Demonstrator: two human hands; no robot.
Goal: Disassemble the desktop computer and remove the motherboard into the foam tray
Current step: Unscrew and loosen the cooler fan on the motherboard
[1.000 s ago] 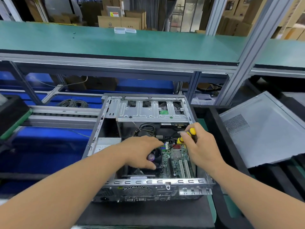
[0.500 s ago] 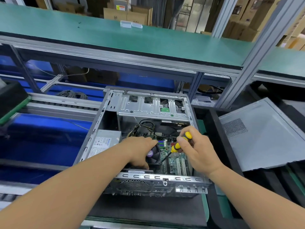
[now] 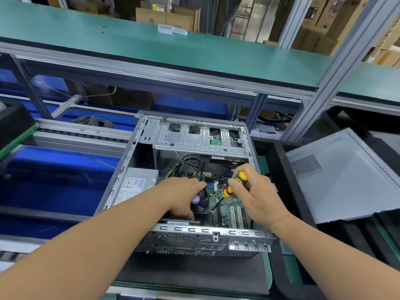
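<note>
An open grey desktop case lies on its side in front of me. Inside it sits the green motherboard with white slots and a black CPU fan. My left hand rests over the fan, fingers curved down around it. My right hand grips a yellow-and-black screwdriver, its black shaft slanting down-left to the board beside the fan. A black foam tray stands just right of the case.
The removed grey side panel lies tilted at the right. A power supply fills the case's left side and a drive cage its far end. A green shelf runs above; a roller conveyor lies left.
The view shifted and the case now appears closer. My right hand tilted the screwdriver so its tip reaches the board by the fan. My left hand stays on the fan.
</note>
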